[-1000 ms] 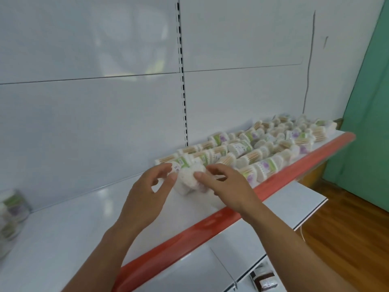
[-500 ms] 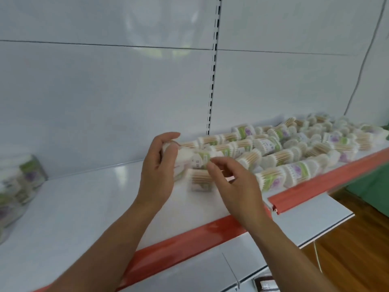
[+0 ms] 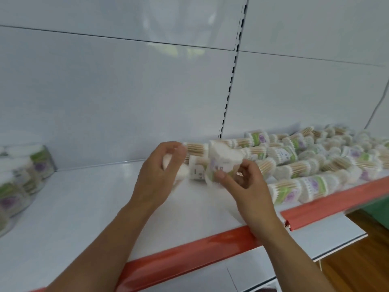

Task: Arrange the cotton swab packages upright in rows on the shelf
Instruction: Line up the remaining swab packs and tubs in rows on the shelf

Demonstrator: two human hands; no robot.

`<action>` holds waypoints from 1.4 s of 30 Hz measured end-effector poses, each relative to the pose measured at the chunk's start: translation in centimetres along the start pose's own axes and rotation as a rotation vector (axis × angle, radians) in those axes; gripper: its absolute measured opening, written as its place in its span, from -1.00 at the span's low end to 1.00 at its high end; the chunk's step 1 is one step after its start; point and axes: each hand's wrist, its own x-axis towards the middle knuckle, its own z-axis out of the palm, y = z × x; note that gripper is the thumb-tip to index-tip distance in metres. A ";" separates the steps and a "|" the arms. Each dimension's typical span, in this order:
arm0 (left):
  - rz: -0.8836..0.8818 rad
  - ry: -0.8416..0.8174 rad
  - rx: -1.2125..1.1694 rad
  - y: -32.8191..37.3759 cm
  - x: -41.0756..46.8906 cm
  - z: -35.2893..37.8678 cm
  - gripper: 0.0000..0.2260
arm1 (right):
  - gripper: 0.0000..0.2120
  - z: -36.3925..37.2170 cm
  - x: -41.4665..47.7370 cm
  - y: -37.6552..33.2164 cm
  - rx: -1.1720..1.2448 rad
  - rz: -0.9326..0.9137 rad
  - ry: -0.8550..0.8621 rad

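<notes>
While left hand [image 3: 155, 175] pinches one package [image 3: 182, 172] and right hand [image 3: 249, 187] a second package [image 3: 223, 161], loose packages [image 3: 305, 169] litter the white shelf [image 3: 84, 207].

Bright, even light fills the view, with pale glare on the back panel [image 3: 174, 49]. Motion blur smears the cotton swab packages [image 3: 305, 165] throughout.

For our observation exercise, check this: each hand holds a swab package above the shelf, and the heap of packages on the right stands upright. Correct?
No. The head view shows the heap of packages on the right lying on their sides, not upright. The rest holds: the left hand holds a swab package, the right hand a second package, above the shelf.
</notes>
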 end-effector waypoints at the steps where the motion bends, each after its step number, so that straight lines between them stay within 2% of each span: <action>1: 0.007 -0.042 0.060 0.0 -0.2 0.2 -0.56 | -0.52 0.3 0.1 -0.1 0.070 -0.004 -0.002; 3: 0.032 -0.103 0.131 0.0 -0.7 0.4 -0.46 | -0.49 1.2 0.1 -0.5 0.111 -0.027 -0.015; 5: 0.053 -0.130 0.148 0.1 -0.8 0.4 -0.40 | -0.61 1.9 0.0 -0.7 0.198 -0.030 -0.011; 10: 0.032 -0.168 0.083 0.2 -0.7 0.2 -0.31 | -0.64 3.3 -0.2 -0.6 0.271 0.011 -0.068; 14: 0.030 -0.173 0.001 0.4 -0.9 -0.1 -0.50 | -0.73 3.7 0.3 -1.5 0.278 -0.026 -0.211; 16: 0.009 -0.139 -0.012 0.6 -0.8 -0.1 -0.54 | -0.76 3.4 1.0 -1.5 0.248 -0.064 -0.212; 18: -0.007 -0.070 0.001 0.6 -0.5 0.0 -0.55 | -0.78 2.7 1.6 -0.9 0.125 -0.136 -0.125; 20: -0.021 0.040 -0.004 0.5 0.0 -0.2 -0.59 | -0.74 2.0 2.0 0.3 -0.224 -0.232 -0.067; 22: -0.031 0.147 -0.038 0.1 0.6 -0.4 -0.61 | -0.62 2.1 2.1 1.5 -0.587 -0.313 -0.155; 24: -0.047 0.204 -0.060 -0.2 0.9 -0.4 -0.58 | -0.49 2.7 2.2 2.6 -0.789 -0.376 -0.230; 27: -0.035 0.196 -0.043 -0.1 0.8 -0.3 -0.58 | -0.41 3.4 2.8 3.2 -0.907 -0.444 -0.164; 31: -0.010 0.172 -0.012 0.2 0.4 -0.3 -0.61 | -0.44 3.6 3.5 2.6 -0.986 -0.435 -0.130; 33: -0.008 0.192 -0.036 0.4 0.1 -0.5 -0.60 | -0.48 3.6 3.3 1.7 -0.940 -0.355 -0.143; 36: -0.011 0.223 -0.098 1.1 -0.5 -1.4 -0.54 | -0.52 3.7 2.2 0.2 -0.724 -0.178 -0.144; 38: -0.003 0.237 -0.121 1.8 -0.8 -3.0 -0.54 | -0.74 5.0 1.4 -0.6 -0.351 -0.069 -0.135; 40: 0.008 0.261 -0.118 2.6 -1.0 -5.4 -0.58 | -0.74 6.9 0.7 -1.4 0.169 0.152 -0.116; 42: 0.022 0.290 -0.109 3.4 -1.2 -8.0 -0.61 | -0.69 8.6 -0.1 -2.3 0.468 0.315 -0.163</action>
